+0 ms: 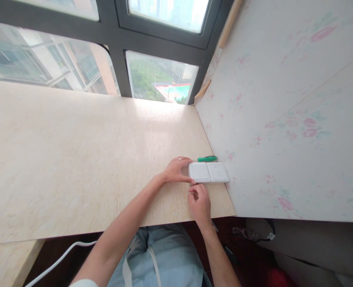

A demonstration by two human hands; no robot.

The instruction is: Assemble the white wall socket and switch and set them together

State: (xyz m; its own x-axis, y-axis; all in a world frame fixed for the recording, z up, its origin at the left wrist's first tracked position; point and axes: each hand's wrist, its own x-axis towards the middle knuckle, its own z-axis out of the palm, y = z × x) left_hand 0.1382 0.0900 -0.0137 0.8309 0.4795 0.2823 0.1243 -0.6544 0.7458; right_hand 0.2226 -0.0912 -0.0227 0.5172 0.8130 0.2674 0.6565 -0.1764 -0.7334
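Observation:
A white wall switch [199,172] with a blank rocker lies on the marble-patterned sill. Right against it sits a white socket plate [218,172], its far side close to the wall. My left hand [176,170] grips the switch's left end, thumb on the near edge and fingers on the far edge. Just below that edge, my right hand [201,203] is closed with curled fingertips near my left thumb; whatever they may pinch is too small to make out. Beyond the plates lies a screwdriver with a green handle [207,158], its shaft partly hidden by my left fingers.
The stone sill [75,159] runs left beneath a dark-framed window [161,36]. A wall with floral paper [272,99] bounds the right side, its paper peeling [202,89] near the window. Below the sill's front edge hangs a white cable [63,257].

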